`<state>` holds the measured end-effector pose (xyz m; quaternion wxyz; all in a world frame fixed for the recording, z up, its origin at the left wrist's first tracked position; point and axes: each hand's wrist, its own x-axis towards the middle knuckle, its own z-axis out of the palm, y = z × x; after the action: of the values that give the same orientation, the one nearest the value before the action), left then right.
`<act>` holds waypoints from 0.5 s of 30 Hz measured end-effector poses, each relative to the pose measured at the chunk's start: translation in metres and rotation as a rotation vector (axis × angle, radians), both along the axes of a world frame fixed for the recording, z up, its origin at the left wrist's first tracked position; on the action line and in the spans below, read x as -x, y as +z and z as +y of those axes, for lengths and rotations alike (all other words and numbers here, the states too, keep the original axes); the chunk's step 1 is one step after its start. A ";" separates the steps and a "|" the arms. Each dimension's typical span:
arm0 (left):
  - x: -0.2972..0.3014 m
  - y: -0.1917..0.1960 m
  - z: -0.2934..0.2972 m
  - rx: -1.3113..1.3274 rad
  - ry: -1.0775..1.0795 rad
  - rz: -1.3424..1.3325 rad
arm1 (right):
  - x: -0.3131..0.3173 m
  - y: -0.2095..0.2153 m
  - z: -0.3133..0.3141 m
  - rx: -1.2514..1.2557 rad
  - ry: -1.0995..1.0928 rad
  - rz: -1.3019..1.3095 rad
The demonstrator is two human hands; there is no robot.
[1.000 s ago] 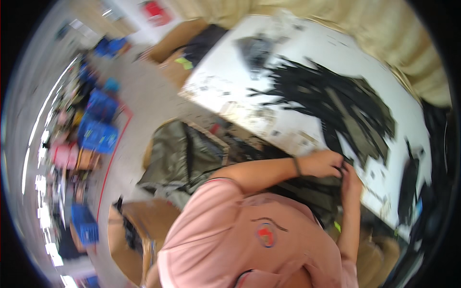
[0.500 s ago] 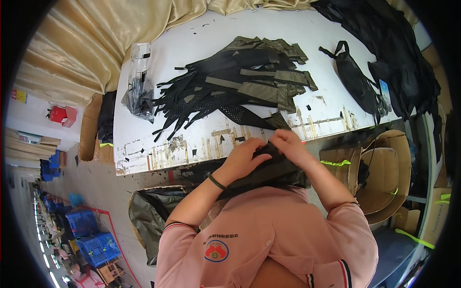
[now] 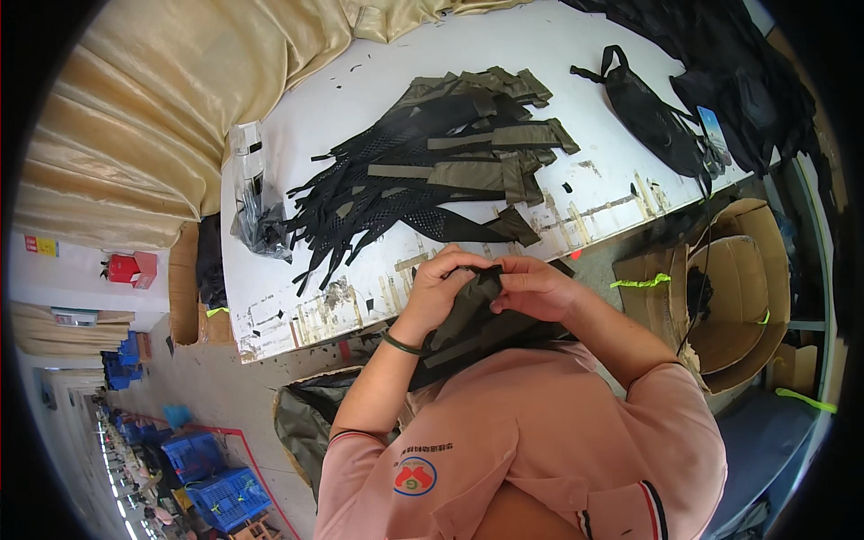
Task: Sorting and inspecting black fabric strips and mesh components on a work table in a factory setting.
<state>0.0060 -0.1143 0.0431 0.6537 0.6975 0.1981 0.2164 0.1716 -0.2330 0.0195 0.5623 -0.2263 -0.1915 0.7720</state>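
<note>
Both of my hands grip the top edge of a dark olive-black fabric piece [image 3: 472, 310], close together just off the table's front edge. My left hand [image 3: 438, 286] pinches it between thumb and fingers; a dark band circles that wrist. My right hand [image 3: 533, 286] pinches the same edge a little to the right. Below the hands the fabric hangs down across my lap. Beyond them, a pile of black mesh strips with olive ends [image 3: 432, 171] lies spread over the white table [image 3: 333, 99].
A clear plastic bag [image 3: 256, 220] lies at the table's left end. To the right are a black pouch with a strap [image 3: 650, 117], a phone-like blue card [image 3: 713, 135] and a heap of black fabric [image 3: 747, 81]. Open cardboard boxes [image 3: 756, 270] stand at the right; blue crates [image 3: 225, 497] are on the floor.
My hands have drawn back from the table edge toward my body, lifting the fabric edge between them. The whole view has tilted slightly.
</note>
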 end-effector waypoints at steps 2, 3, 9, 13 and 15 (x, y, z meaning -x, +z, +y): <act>-0.001 0.002 0.000 -0.005 0.002 -0.006 | 0.000 -0.001 -0.001 0.060 -0.040 0.073; -0.002 0.003 0.000 -0.010 0.006 -0.016 | -0.003 -0.006 -0.002 0.070 -0.063 -0.064; -0.006 -0.008 -0.009 0.079 0.008 0.264 | -0.014 -0.006 -0.002 -0.248 -0.437 -1.443; -0.008 -0.005 -0.012 0.281 0.083 0.343 | -0.041 0.004 0.000 -0.011 -0.567 -1.204; -0.010 -0.010 -0.010 0.379 0.107 0.333 | -0.027 0.024 -0.005 -0.102 -0.443 -1.231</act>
<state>0.0161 -0.1240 0.0333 0.7187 0.5770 0.3769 0.0918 0.1989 -0.2385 0.0434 0.5056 -0.6339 -0.4635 0.3574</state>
